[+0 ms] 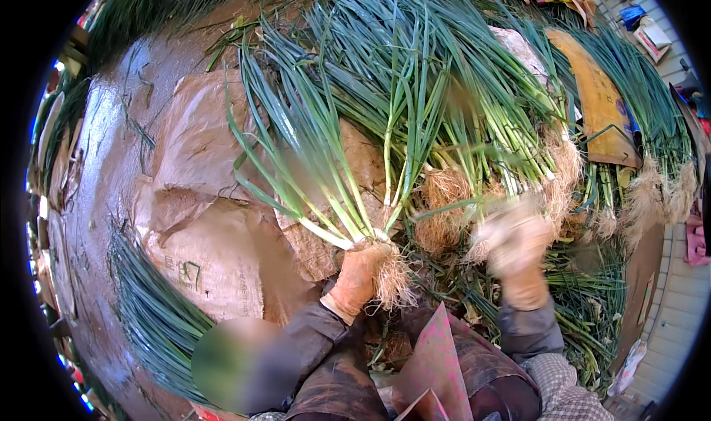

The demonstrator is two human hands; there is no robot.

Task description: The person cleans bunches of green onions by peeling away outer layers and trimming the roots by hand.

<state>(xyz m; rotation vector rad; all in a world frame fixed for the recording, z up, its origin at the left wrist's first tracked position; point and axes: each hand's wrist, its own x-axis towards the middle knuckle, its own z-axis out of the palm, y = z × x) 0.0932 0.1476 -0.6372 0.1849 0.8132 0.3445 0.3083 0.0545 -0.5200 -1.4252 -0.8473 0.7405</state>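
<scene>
Closed around the root end, the left hand is gripping green onions at 6 o'clock, leaves fanning toward 11; the right hand is appearing blurred near 4, its grip impossible to tell.

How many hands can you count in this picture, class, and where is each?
2: the left hand grips the base of a green onion bunch; the right hand, motion-blurred, is farther right. Others may be hidden.

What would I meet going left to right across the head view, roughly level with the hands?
Dark green onion leaves → brown sack → left hand → dangling onion roots → right hand, blurred → pale tiles.
</scene>
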